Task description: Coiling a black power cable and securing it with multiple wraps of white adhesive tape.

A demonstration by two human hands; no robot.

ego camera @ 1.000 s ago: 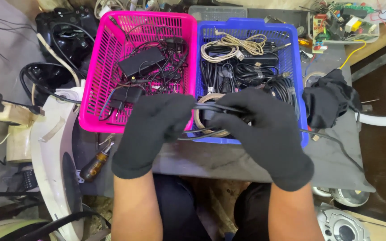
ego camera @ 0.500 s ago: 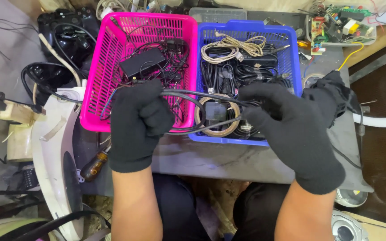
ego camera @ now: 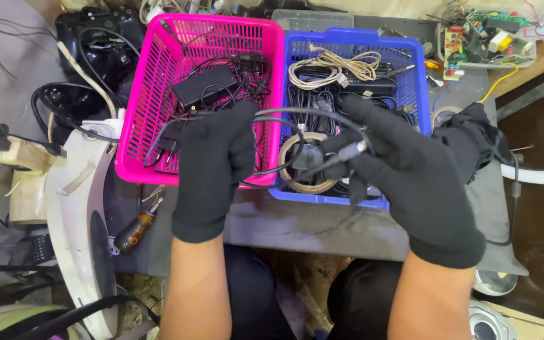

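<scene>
Two black-gloved hands over the near edge of the grey desk [ego camera: 322,220], a black cable [ego camera: 297,114] strung between them. Left hand [ego camera: 212,167] clenched on the cable's left end, just above the near wall of the pink basket [ego camera: 152,94]. Right hand [ego camera: 404,167] pinching the other end, silver plug [ego camera: 351,151] poking out left of the fingers [ego camera: 360,110], index finger stretched toward the far left. Cable arching from fist to fist across the seam between the pink basket and the blue basket [ego camera: 410,56], a slack loop hanging down to the near rims.

Hidden under both gloves: the exact grip and the near walls of both baskets in part. Beneath the loop, a roll of tan tape [ego camera: 297,170] in the blue basket, half covered by the right hand. Farther back there, a beige cord bundle [ego camera: 332,66] and a dark tangle, single leads hard to tell apart. In the pink basket a black adapter [ego camera: 206,87] among thin wires.

Baskets touching side by side, filling the far half of the desk. Bare strip of desk near the body, between the wrists. Black cloth [ego camera: 473,141] just right of the blue basket; circuit board [ego camera: 480,38] at far right, cut off by the frame. Screwdriver [ego camera: 136,228] at the near left edge, beside a white casing [ego camera: 73,208]
</scene>
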